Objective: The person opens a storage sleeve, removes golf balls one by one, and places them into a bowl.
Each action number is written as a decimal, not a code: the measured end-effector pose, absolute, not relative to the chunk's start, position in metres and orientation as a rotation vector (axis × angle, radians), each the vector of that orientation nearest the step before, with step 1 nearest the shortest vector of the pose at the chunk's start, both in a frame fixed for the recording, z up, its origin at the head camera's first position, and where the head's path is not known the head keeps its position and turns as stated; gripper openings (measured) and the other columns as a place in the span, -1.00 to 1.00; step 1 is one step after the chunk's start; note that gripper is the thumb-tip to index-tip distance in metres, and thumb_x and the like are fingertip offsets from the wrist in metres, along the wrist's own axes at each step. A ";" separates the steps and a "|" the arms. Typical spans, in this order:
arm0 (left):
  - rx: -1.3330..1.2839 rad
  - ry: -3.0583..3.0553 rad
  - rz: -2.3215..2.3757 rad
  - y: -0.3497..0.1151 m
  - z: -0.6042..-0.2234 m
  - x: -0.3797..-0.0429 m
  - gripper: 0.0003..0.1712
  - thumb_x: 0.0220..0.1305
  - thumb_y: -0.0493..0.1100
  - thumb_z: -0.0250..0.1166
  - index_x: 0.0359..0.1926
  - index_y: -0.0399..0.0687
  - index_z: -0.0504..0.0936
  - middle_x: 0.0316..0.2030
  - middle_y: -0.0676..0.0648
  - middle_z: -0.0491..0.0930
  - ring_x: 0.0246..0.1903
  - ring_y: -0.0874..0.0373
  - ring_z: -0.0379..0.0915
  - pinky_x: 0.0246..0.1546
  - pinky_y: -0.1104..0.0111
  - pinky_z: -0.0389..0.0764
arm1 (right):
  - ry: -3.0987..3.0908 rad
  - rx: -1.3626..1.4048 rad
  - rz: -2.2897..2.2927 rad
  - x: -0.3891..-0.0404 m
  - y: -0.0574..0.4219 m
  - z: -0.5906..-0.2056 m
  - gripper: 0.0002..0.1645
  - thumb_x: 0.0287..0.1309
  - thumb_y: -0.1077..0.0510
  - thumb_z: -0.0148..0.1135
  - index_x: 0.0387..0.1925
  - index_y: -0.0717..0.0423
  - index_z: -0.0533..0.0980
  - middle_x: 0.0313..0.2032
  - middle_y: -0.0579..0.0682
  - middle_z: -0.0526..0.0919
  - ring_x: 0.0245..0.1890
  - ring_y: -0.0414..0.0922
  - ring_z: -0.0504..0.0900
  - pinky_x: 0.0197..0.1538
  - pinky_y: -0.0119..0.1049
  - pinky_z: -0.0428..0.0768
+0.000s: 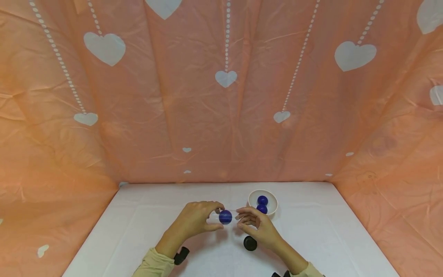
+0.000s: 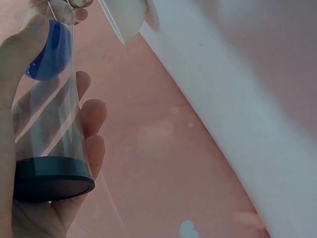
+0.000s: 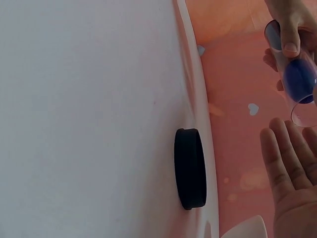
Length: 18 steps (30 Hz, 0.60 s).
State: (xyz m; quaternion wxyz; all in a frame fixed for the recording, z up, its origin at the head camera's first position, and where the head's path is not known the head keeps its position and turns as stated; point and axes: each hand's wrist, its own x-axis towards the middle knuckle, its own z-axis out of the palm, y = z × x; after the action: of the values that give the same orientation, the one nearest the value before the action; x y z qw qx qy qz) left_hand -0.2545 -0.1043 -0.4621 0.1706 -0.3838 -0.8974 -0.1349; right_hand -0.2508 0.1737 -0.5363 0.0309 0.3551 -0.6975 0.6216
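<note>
My left hand (image 1: 195, 219) grips a clear plastic tube (image 2: 54, 119) around its side. One blue ball (image 1: 225, 217) sits inside the tube, towards its open end. A black cap (image 2: 54, 183) closes the tube's other end, as the left wrist view shows. At the open end is my right hand (image 1: 259, 227), its fingers fairly straight beside the rim in the right wrist view. Whether those fingers touch the rim, I cannot tell. A loose black lid (image 1: 250, 243) lies on the table just below my right hand.
Beyond my right hand stands a white bowl (image 1: 272, 202) with two blue balls (image 1: 262, 200) in it. The white-covered table (image 1: 311, 231) meets orange sheets (image 1: 194, 115) with white hearts at the back and sides.
</note>
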 end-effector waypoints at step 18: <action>-1.094 -2.582 -0.439 -0.104 -0.460 -0.252 -0.41 0.12 0.18 0.67 0.12 0.13 0.72 -0.16 0.19 0.79 -0.27 0.18 0.74 -0.32 0.29 0.68 | -2.192 0.998 1.913 -0.250 0.176 -0.536 -0.53 0.35 0.35 0.44 0.23 0.34 0.54 -0.02 0.29 0.71 -0.07 -0.16 0.72 0.03 -0.34 0.71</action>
State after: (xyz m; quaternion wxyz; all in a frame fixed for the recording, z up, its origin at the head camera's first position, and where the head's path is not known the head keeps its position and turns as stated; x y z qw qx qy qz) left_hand -0.2521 -0.1039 -0.4596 0.1511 -0.3811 -0.8992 -0.1528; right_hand -0.2499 0.1757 -0.5360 0.0329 0.3244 -0.7123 0.6215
